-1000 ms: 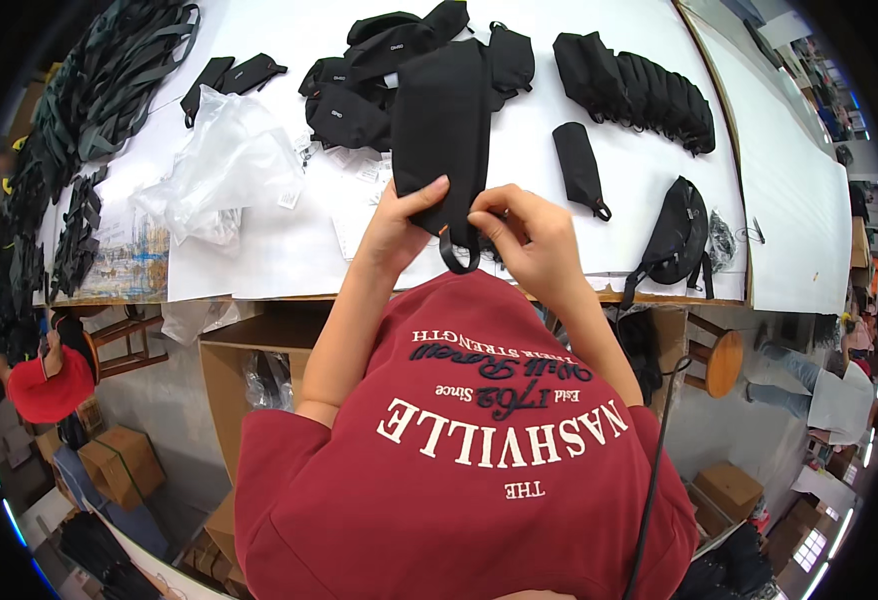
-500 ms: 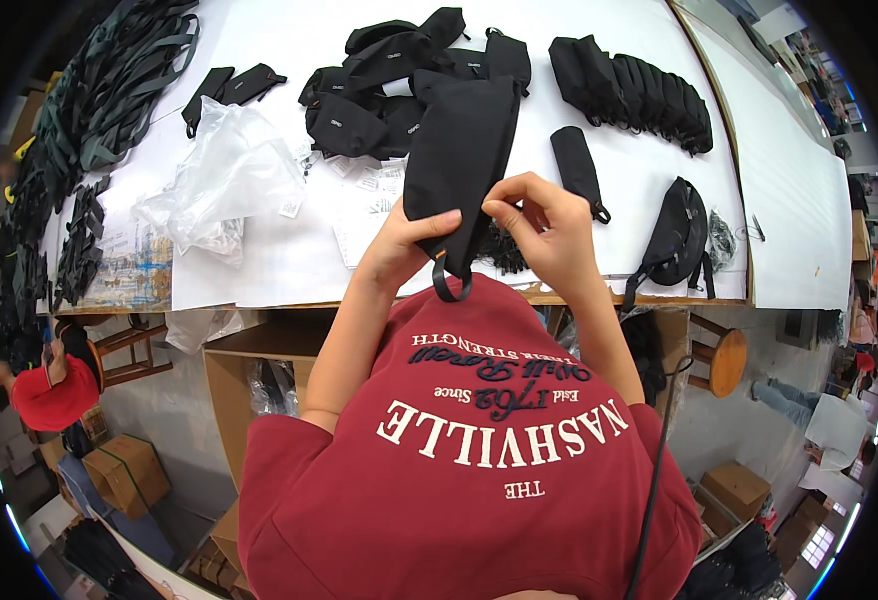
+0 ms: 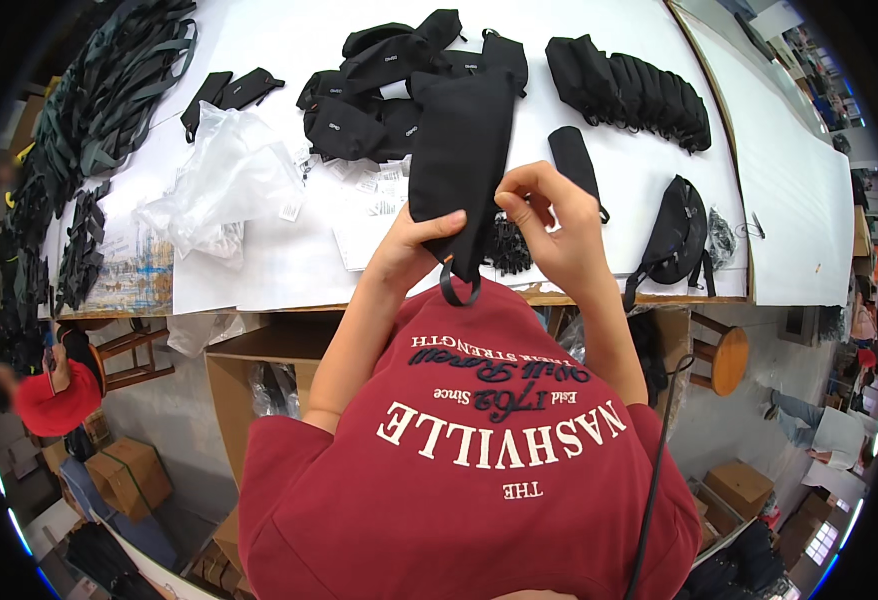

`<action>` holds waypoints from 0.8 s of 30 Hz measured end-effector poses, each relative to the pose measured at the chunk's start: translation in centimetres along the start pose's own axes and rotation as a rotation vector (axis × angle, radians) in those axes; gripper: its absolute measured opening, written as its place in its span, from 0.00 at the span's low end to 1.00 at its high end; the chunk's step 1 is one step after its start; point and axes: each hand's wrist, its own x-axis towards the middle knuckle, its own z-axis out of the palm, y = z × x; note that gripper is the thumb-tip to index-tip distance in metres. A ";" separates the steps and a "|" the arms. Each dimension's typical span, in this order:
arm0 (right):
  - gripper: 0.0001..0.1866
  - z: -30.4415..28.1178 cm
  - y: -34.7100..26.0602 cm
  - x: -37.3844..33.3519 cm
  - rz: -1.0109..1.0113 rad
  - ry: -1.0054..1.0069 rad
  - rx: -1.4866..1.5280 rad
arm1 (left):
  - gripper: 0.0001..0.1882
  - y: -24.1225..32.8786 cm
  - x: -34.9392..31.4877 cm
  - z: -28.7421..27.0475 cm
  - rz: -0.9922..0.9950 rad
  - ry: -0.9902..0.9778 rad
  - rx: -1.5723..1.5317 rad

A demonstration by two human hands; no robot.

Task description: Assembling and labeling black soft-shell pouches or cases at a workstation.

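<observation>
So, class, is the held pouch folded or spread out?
Spread out: the pouch extends lengthwise beyond the left hand, with no fold showing across it.

Dark straps (image 3: 119,85) are heaped along the left of the white-covered table (image 3: 289,262), and a crumpled clear plastic bag (image 3: 221,185) is spread to their right. Beyond the near edge, a person in red (image 3: 59,402), a banded cardboard box (image 3: 131,475) and, at right, a round wooden stool (image 3: 729,360) are seen.
</observation>
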 end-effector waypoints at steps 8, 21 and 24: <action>0.05 0.1 0.6 -0.6 -0.049 -0.039 -0.074 | 0.21 0.0 0.2 0.3 0.075 0.102 -0.058; 0.06 0.9 0.7 -2.0 -0.095 -0.151 -0.133 | 0.20 -0.7 0.7 0.6 0.124 0.300 -0.169; 0.05 0.3 1.2 -1.5 -0.042 -0.100 -0.137 | 0.23 -0.2 0.5 0.7 0.098 0.217 0.039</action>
